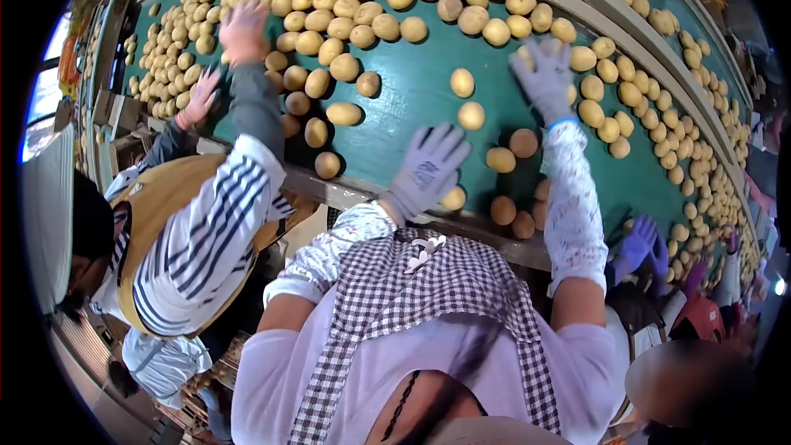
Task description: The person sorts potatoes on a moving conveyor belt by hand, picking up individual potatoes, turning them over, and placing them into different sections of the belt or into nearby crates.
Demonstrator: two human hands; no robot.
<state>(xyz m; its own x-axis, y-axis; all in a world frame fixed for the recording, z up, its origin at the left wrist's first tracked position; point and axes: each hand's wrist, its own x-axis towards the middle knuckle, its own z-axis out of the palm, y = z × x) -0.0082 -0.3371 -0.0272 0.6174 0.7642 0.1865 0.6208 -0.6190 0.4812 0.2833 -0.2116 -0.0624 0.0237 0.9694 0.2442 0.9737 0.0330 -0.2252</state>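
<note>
Left hand (427, 171) is hovering over the green belt (408, 86), fingers splayed, grip released, a potato (453, 199) sitting just beside its palm. Right hand (544, 74), also splayed and holding nothing visible, is overlapping potatoes (590, 113) farther across; contact unclear. Risk, judged: brown potatoes (503, 211) are lying near the near rim (342, 195); a hasty sweep could be bumping them over.

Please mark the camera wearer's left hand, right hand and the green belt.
Left hand (424, 171): head view, middle of its back.
Right hand (545, 81): head view, middle of its back.
Green belt (412, 74): head view, bare patch of surface.
</note>
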